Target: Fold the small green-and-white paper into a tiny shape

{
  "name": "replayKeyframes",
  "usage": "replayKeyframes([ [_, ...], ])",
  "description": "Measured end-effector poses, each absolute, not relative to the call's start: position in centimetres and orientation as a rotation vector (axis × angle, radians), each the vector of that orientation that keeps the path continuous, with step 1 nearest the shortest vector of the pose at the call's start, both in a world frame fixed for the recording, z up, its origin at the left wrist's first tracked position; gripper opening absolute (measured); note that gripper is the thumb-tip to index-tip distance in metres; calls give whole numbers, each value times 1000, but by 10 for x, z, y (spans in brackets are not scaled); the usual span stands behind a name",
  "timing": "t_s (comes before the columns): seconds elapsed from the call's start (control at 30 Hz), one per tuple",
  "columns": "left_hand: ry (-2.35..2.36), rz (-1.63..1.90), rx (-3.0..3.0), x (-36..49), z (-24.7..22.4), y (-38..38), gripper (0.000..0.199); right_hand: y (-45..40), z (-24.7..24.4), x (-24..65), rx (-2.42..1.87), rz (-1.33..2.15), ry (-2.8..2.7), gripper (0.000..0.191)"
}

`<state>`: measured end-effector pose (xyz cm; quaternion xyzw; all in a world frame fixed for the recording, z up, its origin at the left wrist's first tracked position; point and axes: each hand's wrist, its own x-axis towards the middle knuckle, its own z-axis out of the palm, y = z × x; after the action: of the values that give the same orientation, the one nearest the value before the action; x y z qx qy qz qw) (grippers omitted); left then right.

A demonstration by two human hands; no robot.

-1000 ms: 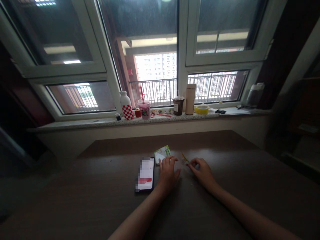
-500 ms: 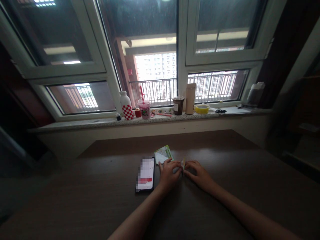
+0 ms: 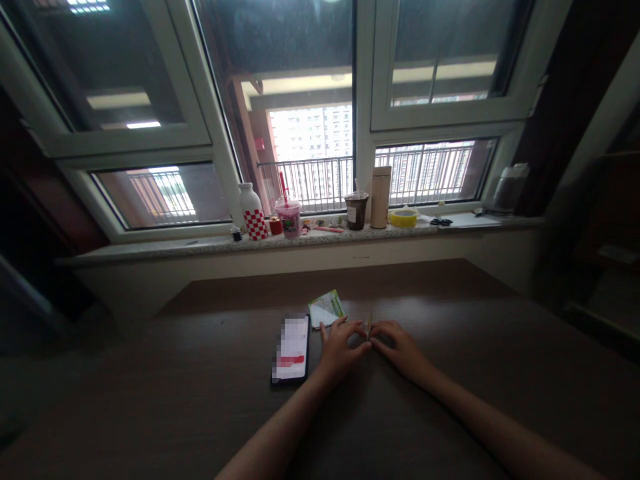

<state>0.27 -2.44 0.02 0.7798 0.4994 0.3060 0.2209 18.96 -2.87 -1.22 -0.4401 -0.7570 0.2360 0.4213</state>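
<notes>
Both my hands meet over the brown table [image 3: 210, 400]. A small, thin, yellowish item [image 3: 369, 323] stands on edge between my fingertips; it is too small to make out clearly. My left hand [image 3: 342, 343] pinches it from the left side, thumb and fingers closed. From the right, my right hand [image 3: 398, 344] grips the same item with thumb and fingers together. A green and white packet [image 3: 326, 309] lies flat just beyond my left hand. Left of that hand rests a phone [image 3: 293, 349] with its screen lit.
Behind the table, a stone windowsill [image 3: 215, 245] holds a red-checkered bottle [image 3: 254, 212], a pink cup [image 3: 289, 219], a dark drink cup [image 3: 357, 211], a tan flask [image 3: 381, 198], a yellow tape roll [image 3: 403, 218] and black scissors [image 3: 441, 222]. Windows rise above.
The small item between my fingers has turned so that it now shows nearly edge-on. My left fingertips have shifted slightly to the right.
</notes>
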Motion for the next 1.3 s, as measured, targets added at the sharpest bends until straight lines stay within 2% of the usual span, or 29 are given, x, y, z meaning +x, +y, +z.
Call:
replayKeyframes([
  [0.73,1358,845,2131,1,-4,-21,23,-27,-15,189,-1170,658,-1806,19],
  [1.3,1352,838,2103,2,7,-26,22,-31,-7,190,-1209,702,-1747,16],
])
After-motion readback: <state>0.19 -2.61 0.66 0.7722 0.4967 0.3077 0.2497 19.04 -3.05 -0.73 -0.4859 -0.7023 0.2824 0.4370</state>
